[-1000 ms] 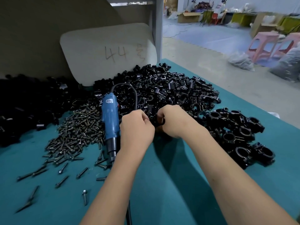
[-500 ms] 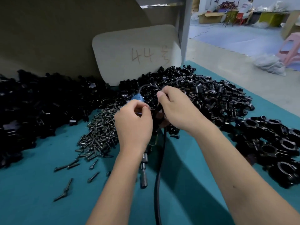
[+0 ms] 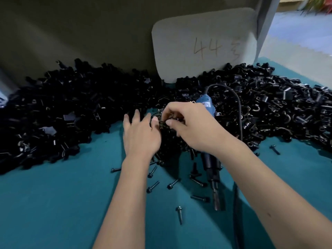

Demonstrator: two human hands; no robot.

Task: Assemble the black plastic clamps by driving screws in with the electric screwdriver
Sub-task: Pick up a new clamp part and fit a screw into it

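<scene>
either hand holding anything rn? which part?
Right hand pinches something small and dark at its fingertips over the screw pile; too blurred to name the thing or the part. Left hand looks open, fingers spread. Electric screwdriver lies unheld on the table.

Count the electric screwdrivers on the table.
1: the blue electric screwdriver lies on the teal mat, partly beneath the right hand, bit toward the camera. The black piles could hide others.
</scene>
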